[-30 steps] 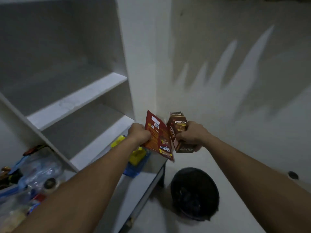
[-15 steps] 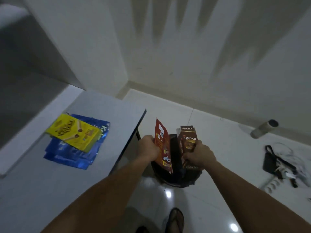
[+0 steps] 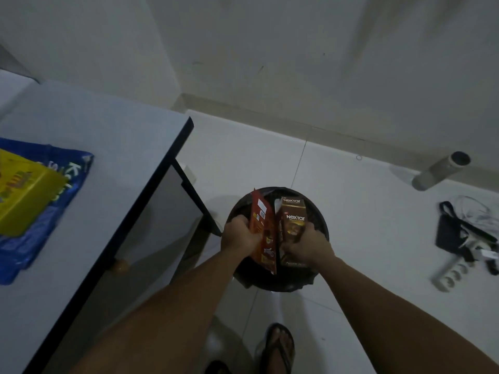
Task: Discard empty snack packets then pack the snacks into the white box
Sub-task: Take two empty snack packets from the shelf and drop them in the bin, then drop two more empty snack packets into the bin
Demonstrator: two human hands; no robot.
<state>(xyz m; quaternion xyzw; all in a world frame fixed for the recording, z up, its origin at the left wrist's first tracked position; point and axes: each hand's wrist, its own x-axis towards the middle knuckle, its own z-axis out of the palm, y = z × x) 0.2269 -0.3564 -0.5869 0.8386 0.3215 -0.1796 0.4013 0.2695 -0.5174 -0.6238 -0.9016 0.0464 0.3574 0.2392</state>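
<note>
My left hand (image 3: 239, 234) grips a flat red snack packet (image 3: 263, 233), held upright. My right hand (image 3: 307, 245) grips a brown Nextar snack box (image 3: 293, 221), also upright and touching the red packet. Both are held directly over the round black bin (image 3: 321, 220) on the floor. On the white desk (image 3: 108, 157) at the left lie a yellow snack box (image 3: 24, 195) on top of a blue snack packet (image 3: 40, 233). The white box is not in view.
The desk's dark edge (image 3: 151, 190) and a drawer front with a round knob (image 3: 120, 265) stand left of the bin. A grey cylinder (image 3: 440, 171), a black pouch (image 3: 453, 233) with cables and a power strip (image 3: 451, 273) lie on the tiled floor at right. My sandalled foot (image 3: 278, 346) is below.
My view has swung down from the shelves to the floor. Both hands have carried the red packet and the Nextar box from beside the desk to right above the bin.
</note>
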